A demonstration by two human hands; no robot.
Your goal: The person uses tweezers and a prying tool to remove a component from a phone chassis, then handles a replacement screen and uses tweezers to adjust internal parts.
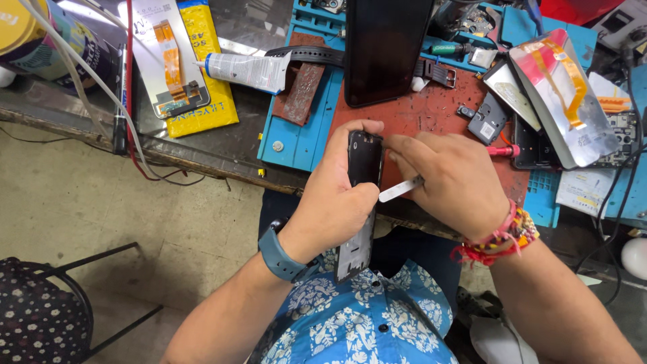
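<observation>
Head view, looking down: your left hand is wrapped closed around a slim black phone frame, thumb and fingers gripping its upper half while the lower end hangs down toward your blue floral shirt. The frame is a long, flat rectangle with rounded corners and a glossy dark face. Your right hand is pinched shut on a thin, flat metal pry tool, its pale blade pointing left and touching the frame's right edge. A grey-blue band circles your left wrist; red and multicoloured woven threads circle your right.

Just beyond both hands lies a worn, scuffed red mat on a blue plastic work tray with shallow moulded compartments; what sits in those compartments is too small to tell. Above your hands, a large dark phone screen rests flat on the mat. Up and to the left of your left hand, a white squeezable glue tube lies on its side, and farther left a silvery display panel with an orange ribbon cable sits on a yellow packet. Up and right of your right hand, another shiny panel with an orange ribbon leans over scattered small dark parts. The surface edge is rough, dark and chipped.
</observation>
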